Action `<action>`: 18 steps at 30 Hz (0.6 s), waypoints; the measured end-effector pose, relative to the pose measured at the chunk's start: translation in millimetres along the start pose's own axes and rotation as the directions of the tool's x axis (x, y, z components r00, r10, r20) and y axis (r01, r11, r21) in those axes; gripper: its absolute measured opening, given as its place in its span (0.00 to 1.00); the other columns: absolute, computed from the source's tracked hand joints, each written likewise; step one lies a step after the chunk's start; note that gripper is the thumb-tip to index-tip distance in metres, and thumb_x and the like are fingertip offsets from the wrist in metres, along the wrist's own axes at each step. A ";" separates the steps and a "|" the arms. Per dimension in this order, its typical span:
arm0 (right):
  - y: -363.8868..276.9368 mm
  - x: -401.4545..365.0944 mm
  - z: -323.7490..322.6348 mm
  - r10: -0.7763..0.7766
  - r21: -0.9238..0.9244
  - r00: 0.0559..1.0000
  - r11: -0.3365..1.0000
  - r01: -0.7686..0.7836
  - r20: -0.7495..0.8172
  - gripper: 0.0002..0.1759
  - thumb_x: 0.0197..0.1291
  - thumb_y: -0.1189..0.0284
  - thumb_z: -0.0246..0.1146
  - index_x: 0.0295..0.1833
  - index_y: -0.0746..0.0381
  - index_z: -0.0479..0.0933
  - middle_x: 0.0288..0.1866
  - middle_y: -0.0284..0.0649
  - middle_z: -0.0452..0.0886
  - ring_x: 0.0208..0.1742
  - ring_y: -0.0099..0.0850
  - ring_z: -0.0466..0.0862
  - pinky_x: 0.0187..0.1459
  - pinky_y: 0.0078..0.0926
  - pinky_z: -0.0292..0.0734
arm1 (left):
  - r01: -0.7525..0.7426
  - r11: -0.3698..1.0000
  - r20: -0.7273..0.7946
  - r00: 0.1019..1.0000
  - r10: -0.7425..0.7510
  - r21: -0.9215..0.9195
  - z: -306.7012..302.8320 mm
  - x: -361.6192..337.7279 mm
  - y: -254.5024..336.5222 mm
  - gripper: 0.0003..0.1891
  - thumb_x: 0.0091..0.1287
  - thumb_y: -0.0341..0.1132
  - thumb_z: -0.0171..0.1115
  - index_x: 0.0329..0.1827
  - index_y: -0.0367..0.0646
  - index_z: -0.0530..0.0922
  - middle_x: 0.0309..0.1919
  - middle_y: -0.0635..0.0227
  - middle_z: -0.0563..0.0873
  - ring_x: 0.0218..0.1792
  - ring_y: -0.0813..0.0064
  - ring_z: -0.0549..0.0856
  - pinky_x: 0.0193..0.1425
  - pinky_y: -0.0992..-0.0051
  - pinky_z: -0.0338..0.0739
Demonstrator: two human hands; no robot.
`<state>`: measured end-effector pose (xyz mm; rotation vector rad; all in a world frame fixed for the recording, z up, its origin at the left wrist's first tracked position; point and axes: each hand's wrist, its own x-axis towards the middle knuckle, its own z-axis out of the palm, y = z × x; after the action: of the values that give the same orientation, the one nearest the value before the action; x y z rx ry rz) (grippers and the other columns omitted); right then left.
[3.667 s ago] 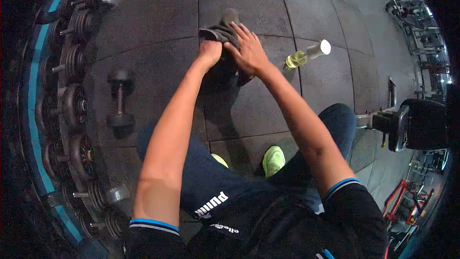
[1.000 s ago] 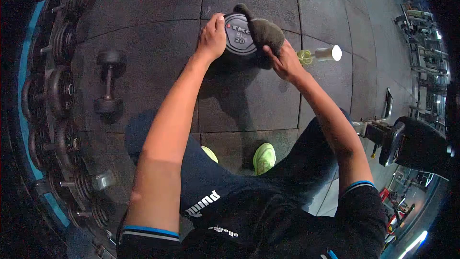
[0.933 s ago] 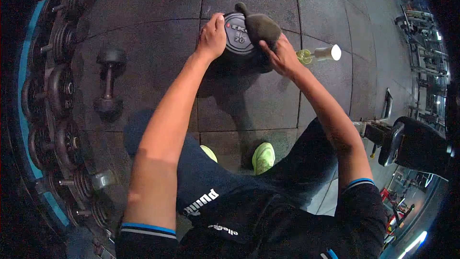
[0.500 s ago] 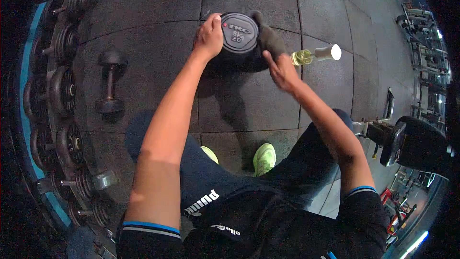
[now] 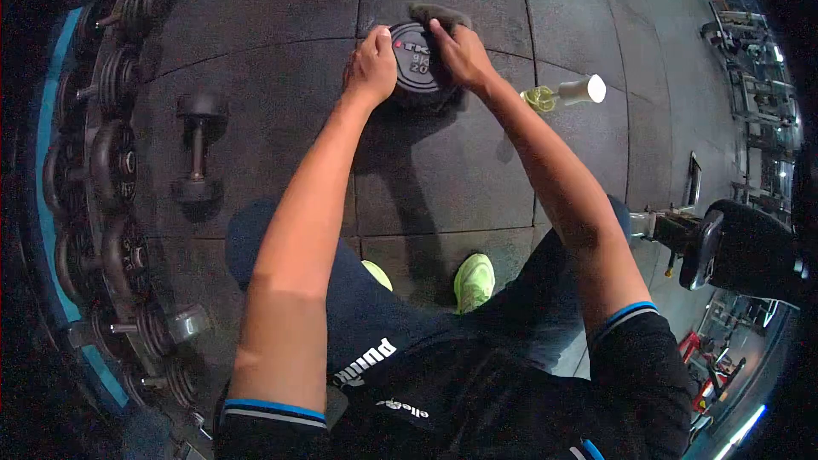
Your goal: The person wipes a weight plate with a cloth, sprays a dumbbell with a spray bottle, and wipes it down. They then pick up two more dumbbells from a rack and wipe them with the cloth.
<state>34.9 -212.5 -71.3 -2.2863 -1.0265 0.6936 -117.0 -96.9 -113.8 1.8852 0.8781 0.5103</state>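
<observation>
A black dumbbell (image 5: 415, 68) stands on end on the rubber floor, its round top face marked 20 turned up toward me. My left hand (image 5: 371, 66) grips the left rim of that top face. My right hand (image 5: 458, 55) presses a dark grey cloth (image 5: 436, 14) against the far right edge of the dumbbell; the cloth shows behind my fingers and hangs over the rim.
A spray bottle (image 5: 562, 94) of yellow liquid with a white cap lies on the floor to the right. Another dumbbell (image 5: 198, 149) lies at left beside a long dumbbell rack (image 5: 111, 153). A padded bench (image 5: 741, 243) stands at right. My green shoes (image 5: 473, 281) are below.
My right hand has moved up from beside the dumbbell to its far right edge, carrying the cloth over the rim. The left hand has kept its hold.
</observation>
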 end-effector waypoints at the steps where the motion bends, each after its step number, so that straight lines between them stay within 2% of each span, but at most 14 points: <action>1: -3.6 3.3 3.2 0.114 -0.053 0.993 0.992 -0.112 0.034 0.28 0.77 0.53 0.53 0.66 0.66 0.74 0.62 0.60 0.80 0.63 0.56 0.80 0.64 0.43 0.72 | 0.023 1.000 -0.008 1.000 -0.023 0.013 -1.8 -0.1 0.6 0.28 0.80 0.53 0.34 0.63 0.44 0.78 0.62 0.46 0.82 0.64 0.40 0.78 0.67 0.53 0.72; 2: -2.6 -4.9 9.2 0.004 -0.013 0.997 1.000 -0.005 -0.082 0.27 0.77 0.53 0.53 0.63 0.67 0.74 0.59 0.62 0.80 0.61 0.59 0.79 0.61 0.46 0.73 | 0.034 0.999 0.000 0.999 -0.034 0.012 -3.0 0.4 1.7 0.29 0.80 0.53 0.34 0.64 0.44 0.78 0.62 0.45 0.82 0.64 0.40 0.78 0.68 0.53 0.72; 4: 5.1 -42.1 26.8 -0.199 0.018 0.928 0.976 0.216 -0.316 0.27 0.77 0.52 0.53 0.56 0.69 0.75 0.53 0.66 0.80 0.58 0.65 0.78 0.56 0.51 0.74 | 0.057 0.998 0.019 0.998 -0.057 0.000 -3.7 1.9 4.7 0.29 0.80 0.53 0.35 0.64 0.43 0.78 0.62 0.45 0.81 0.64 0.41 0.78 0.68 0.53 0.72; 5: 16.0 -58.2 40.3 -0.159 0.082 0.902 0.975 0.209 -0.400 0.25 0.76 0.55 0.55 0.59 0.69 0.75 0.55 0.66 0.80 0.59 0.65 0.78 0.58 0.51 0.74 | 0.050 0.998 0.009 0.999 -0.049 -0.023 -2.6 1.5 5.9 0.29 0.80 0.53 0.35 0.64 0.42 0.78 0.62 0.45 0.81 0.64 0.41 0.78 0.68 0.53 0.72; 7: 11.0 -105.0 46.3 -0.156 0.106 0.910 0.971 0.212 -0.385 0.24 0.74 0.59 0.57 0.61 0.69 0.76 0.59 0.64 0.79 0.62 0.64 0.76 0.63 0.51 0.72 | 0.031 0.997 -0.007 0.999 -0.032 -0.073 3.3 0.4 8.2 0.29 0.80 0.53 0.36 0.64 0.41 0.78 0.62 0.44 0.82 0.65 0.41 0.78 0.68 0.53 0.71; 10: 12.0 -151.1 71.1 -0.314 -0.072 0.845 0.947 0.314 -0.434 0.23 0.70 0.61 0.59 0.63 0.66 0.78 0.63 0.61 0.79 0.67 0.61 0.74 0.71 0.55 0.64 | -0.028 0.990 -0.020 0.999 0.025 -0.135 8.0 6.1 -0.4 0.30 0.79 0.54 0.36 0.64 0.39 0.78 0.61 0.44 0.82 0.65 0.40 0.78 0.68 0.54 0.71; 13: 20.2 -159.5 72.7 -0.428 -0.393 0.863 0.867 0.308 -0.268 0.23 0.70 0.66 0.60 0.67 0.62 0.75 0.67 0.54 0.77 0.74 0.57 0.68 0.76 0.57 0.55 | -0.012 0.994 0.009 1.000 0.013 -0.108 7.6 6.4 -2.6 0.29 0.80 0.53 0.36 0.65 0.42 0.77 0.62 0.44 0.82 0.65 0.39 0.78 0.68 0.53 0.72; 16: 19.9 -154.0 63.9 -0.504 -0.449 0.846 0.805 0.387 -0.174 0.24 0.67 0.68 0.61 0.67 0.63 0.75 0.67 0.54 0.76 0.74 0.53 0.69 0.77 0.61 0.49 | 0.015 0.998 0.040 0.999 -0.012 -0.067 4.5 6.9 -2.3 0.28 0.80 0.53 0.36 0.66 0.43 0.77 0.62 0.44 0.82 0.65 0.39 0.77 0.68 0.52 0.72; 17: 24.0 -151.9 61.5 -0.471 -0.471 0.878 0.796 0.380 -0.088 0.24 0.65 0.68 0.62 0.66 0.63 0.76 0.67 0.54 0.76 0.74 0.53 0.69 0.77 0.61 0.48 | 0.024 0.998 0.047 0.999 -0.022 -0.055 4.5 6.8 -3.3 0.28 0.80 0.53 0.36 0.66 0.44 0.77 0.62 0.44 0.82 0.65 0.39 0.77 0.68 0.52 0.72; 18: 24.7 -147.2 60.0 -0.519 -0.480 0.852 0.766 0.427 -0.070 0.24 0.64 0.67 0.62 0.64 0.63 0.77 0.66 0.54 0.78 0.74 0.53 0.70 0.77 0.60 0.49 | 0.019 0.998 0.060 0.998 -0.015 -0.066 4.9 6.8 -3.9 0.28 0.80 0.53 0.37 0.66 0.44 0.76 0.62 0.43 0.81 0.66 0.38 0.77 0.68 0.52 0.72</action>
<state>-76.1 -326.2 -96.7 -2.2384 -1.7222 0.0014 -110.7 -93.5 -119.5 1.8214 0.8278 0.4655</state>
